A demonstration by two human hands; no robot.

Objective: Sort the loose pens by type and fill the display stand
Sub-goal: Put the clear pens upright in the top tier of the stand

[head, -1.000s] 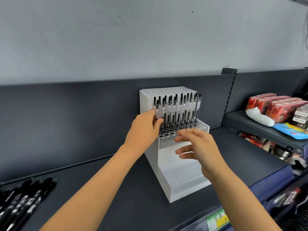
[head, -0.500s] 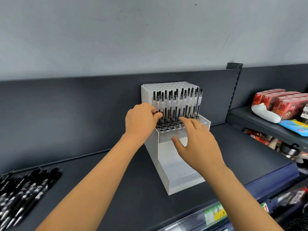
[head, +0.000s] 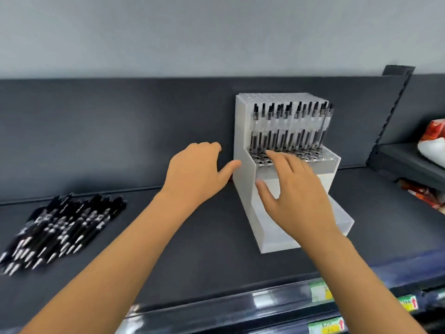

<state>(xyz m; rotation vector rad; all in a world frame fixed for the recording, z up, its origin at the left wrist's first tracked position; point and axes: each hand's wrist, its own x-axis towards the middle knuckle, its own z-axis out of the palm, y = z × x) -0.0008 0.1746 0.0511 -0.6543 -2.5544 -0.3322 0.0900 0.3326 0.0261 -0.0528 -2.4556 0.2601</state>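
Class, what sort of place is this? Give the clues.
Probably a shop aisle: dark retail shelving with price labels on its front edge, a pen display stand, and packaged goods on the neighbouring shelf.

Head-worn view, forward-down, close

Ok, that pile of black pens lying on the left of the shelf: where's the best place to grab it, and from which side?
Probably across the mid-barrels of the black pens, from above. They lie flat on the shelf, roughly parallel, silver tips towards the near left, so fingers wrapped crosswise there gather several at once. The empty left hand is nearer.
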